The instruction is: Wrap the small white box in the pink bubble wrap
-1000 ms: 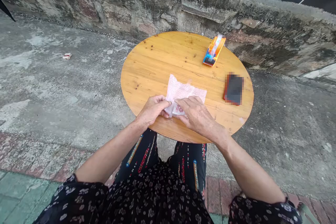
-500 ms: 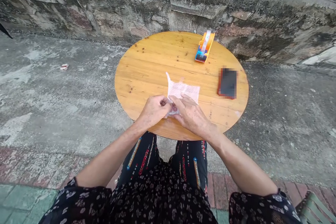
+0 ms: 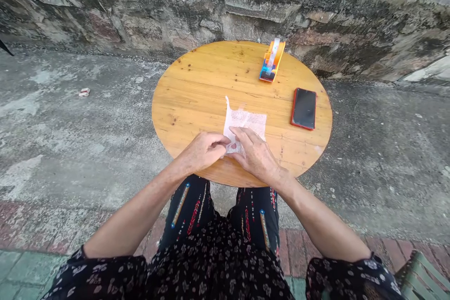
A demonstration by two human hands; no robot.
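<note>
A thin whitish-pink, translucent wrapping sheet (image 3: 249, 118) lies near the front of the round wooden table, one narrow corner sticking up at its far left. At its left edge my left hand (image 3: 207, 149) is closed, thumb and forefinger gripping the sheet. My right hand (image 3: 256, 153) bends over the right part and holds it, the fingers on top and the thumb by the near edge. Between the hands, a small reddish patch (image 3: 233, 146) shows at the sheet's near part; what it is I cannot make out.
Toward the back of the table (image 3: 197, 84) stands an orange and blue tape dispenser (image 3: 272, 60) with a roll of clear tape. A phone in a red case (image 3: 304, 108) lies at the right. Behind runs a low stone wall (image 3: 168, 14).
My left fingers have straightened and the hand has turned slightly at the sheet's edge. My right hand has barely shifted. The camera view has moved a little.
</note>
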